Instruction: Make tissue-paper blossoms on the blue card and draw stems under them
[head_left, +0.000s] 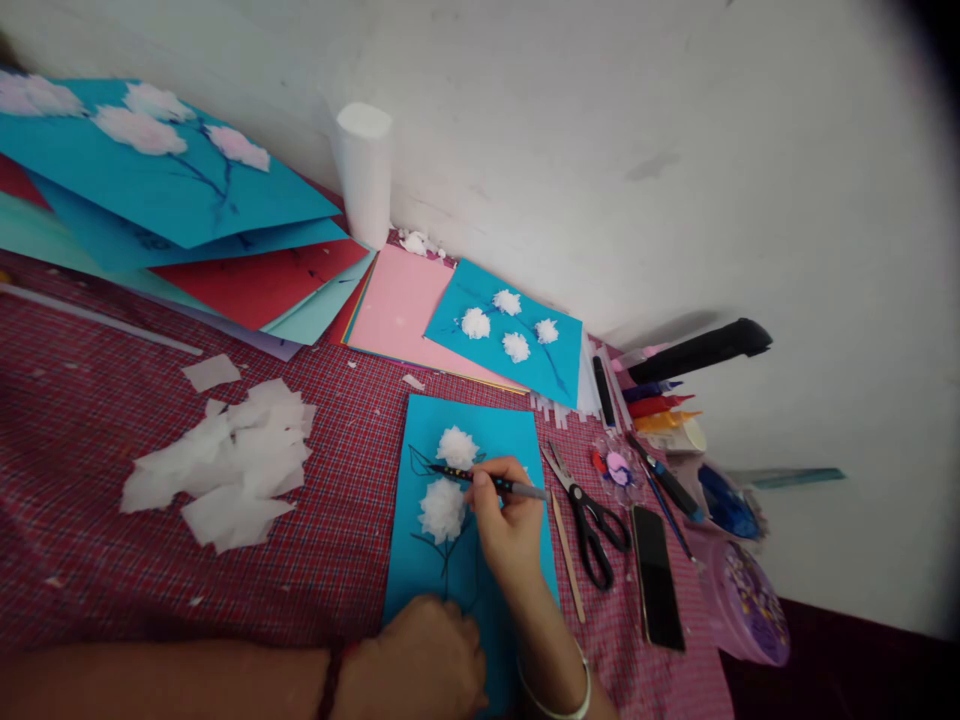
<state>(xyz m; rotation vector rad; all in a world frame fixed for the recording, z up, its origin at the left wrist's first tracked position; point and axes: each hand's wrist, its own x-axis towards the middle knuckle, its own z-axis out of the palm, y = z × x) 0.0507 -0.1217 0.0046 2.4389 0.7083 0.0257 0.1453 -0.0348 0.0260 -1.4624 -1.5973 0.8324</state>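
A blue paper sheet (420, 430) lies on the cloth, bearing white ruffled paper flowers (442, 510) and drawn dark stems and leaves. My right hand (508, 515) grips a black brush pen with a grey end (457, 473). Its tip is at a leaf outline left of the flowers. My left hand (424, 660) rests closed on the lower part of the sheet, knuckles up; the inside of its fingers is hidden. Black-handled scissors (592, 520) and a thin wooden stick (568, 560) lie just right of the sheet.
Cut white tissue pieces (232, 460) are heaped at left. Behind are a white roll (366, 175), pink paper (397, 310), a finished-looking blue flower card (487, 285) and stacked flower cards (247, 210). A phone (658, 580), paint tubes (660, 405) and a pink tub (750, 610) stand right, near the wall.
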